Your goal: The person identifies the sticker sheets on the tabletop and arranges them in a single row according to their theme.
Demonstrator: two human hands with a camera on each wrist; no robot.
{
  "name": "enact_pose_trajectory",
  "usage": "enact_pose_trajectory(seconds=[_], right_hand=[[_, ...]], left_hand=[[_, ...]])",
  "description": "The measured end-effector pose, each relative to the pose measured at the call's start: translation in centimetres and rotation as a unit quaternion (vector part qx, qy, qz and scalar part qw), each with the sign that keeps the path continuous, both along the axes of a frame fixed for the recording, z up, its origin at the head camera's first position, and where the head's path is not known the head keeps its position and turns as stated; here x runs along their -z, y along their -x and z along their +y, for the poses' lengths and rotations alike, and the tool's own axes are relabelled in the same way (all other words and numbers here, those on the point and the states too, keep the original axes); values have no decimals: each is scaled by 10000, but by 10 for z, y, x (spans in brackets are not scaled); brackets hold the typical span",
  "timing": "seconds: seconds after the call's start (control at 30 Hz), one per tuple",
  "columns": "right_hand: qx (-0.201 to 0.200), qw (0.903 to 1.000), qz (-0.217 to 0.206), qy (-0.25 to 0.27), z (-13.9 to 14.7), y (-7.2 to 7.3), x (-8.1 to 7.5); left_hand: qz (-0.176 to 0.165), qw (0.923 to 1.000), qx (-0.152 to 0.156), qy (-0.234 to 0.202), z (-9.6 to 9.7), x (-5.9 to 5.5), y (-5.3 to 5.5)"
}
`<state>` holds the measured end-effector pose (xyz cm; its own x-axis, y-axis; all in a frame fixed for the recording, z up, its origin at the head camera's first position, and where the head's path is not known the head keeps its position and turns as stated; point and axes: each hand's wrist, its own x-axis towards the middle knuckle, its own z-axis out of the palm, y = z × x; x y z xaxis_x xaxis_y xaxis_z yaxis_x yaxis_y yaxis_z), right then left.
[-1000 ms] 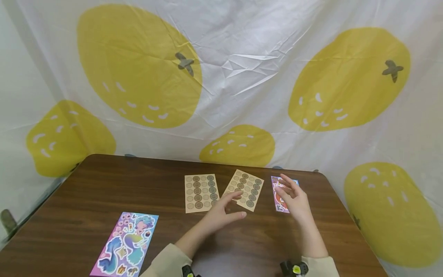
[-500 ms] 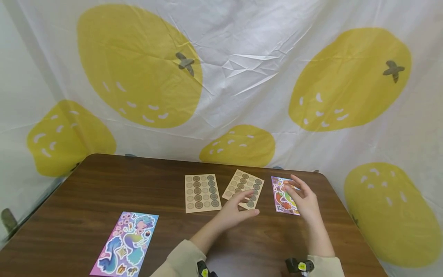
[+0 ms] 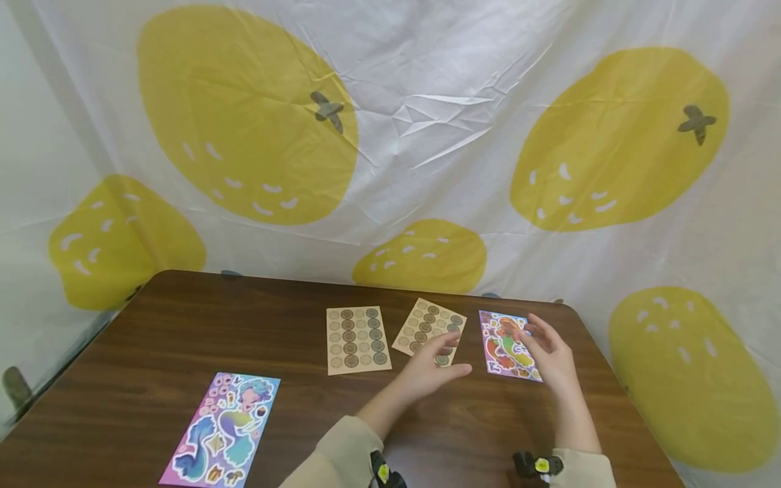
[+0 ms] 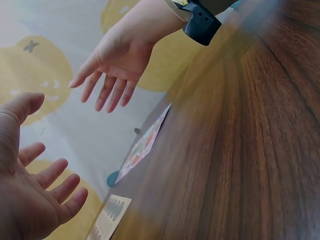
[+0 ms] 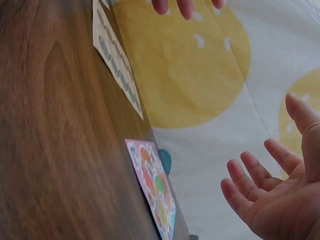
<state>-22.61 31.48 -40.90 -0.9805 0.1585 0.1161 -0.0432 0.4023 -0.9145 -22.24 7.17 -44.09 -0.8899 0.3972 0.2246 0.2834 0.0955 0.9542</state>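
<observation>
My left hand (image 3: 427,369) hovers above the table with relaxed fingers and holds nothing. In the head view it overlaps the lower part of a tilted tan sheet of round stickers (image 3: 421,329). My right hand (image 3: 554,356), likewise with nothing in it, is raised beside a colourful mermaid sticker sheet (image 3: 506,346) and covers its right edge. Both wrist views show the fingers loosely spread, the palms facing each other: the left palm (image 4: 35,200) and the right palm (image 5: 285,205). A second tan sheet of round stickers (image 3: 356,339) lies left of the tilted one.
A larger pink and blue mermaid sticker sheet (image 3: 222,430) lies at the table's front left. The brown wooden table (image 3: 274,339) ends at a white curtain (image 3: 439,129) printed with yellow fruit. A dark camera strap (image 3: 537,465) sits on the right wrist.
Both hands have shifted to the right above the table. More of the mermaid sheet at right shows beside my right hand. The sheets lie where they were.
</observation>
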Motion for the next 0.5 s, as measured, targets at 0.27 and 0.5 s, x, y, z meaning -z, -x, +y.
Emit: enact_pose_trajectory(seconds=[0.27, 0.5], right_hand=[[222, 9991, -293, 193, 6, 2, 10], [287, 9986, -419, 129, 16, 5, 22]], left_hand=[[-8, 9999, -83, 123, 14, 4, 6], [-165, 9994, -153, 250, 26, 11, 12]])
